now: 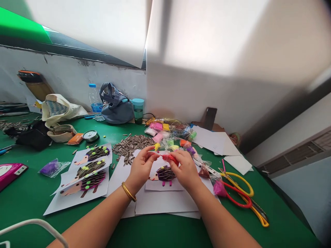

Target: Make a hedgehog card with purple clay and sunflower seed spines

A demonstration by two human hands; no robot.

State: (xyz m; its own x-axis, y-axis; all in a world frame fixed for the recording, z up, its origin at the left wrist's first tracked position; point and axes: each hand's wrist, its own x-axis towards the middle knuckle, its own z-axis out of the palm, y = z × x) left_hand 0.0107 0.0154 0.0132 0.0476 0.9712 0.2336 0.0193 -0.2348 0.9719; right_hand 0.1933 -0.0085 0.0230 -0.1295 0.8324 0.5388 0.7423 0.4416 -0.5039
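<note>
Above the paper, my left hand [142, 169] and my right hand [185, 169] are close together, fingers pinched. Between them is a small bag of red modelling clay [169, 157]; my right fingers close round its red lump, while my left thumb and forefinger pinch at its other side. Whether a bit of clay is drawn out of the bag, I cannot tell. Under the hands lies a hedgehog picture [165, 174] with a dark body covered in sunflower seeds, a pale face, green dots and pink feet. It rests on white sheets [165, 203]. My right hand partly hides it.
Three similar hedgehog pictures [89, 186] lie at left. A pile of sunflower seeds [133, 145] and bagged coloured clay [160, 127] are behind the hands. Scissors [239, 191] with red and yellow handles are at right. A blue bag [117, 110] and bottle [95, 103] stand by the wall.
</note>
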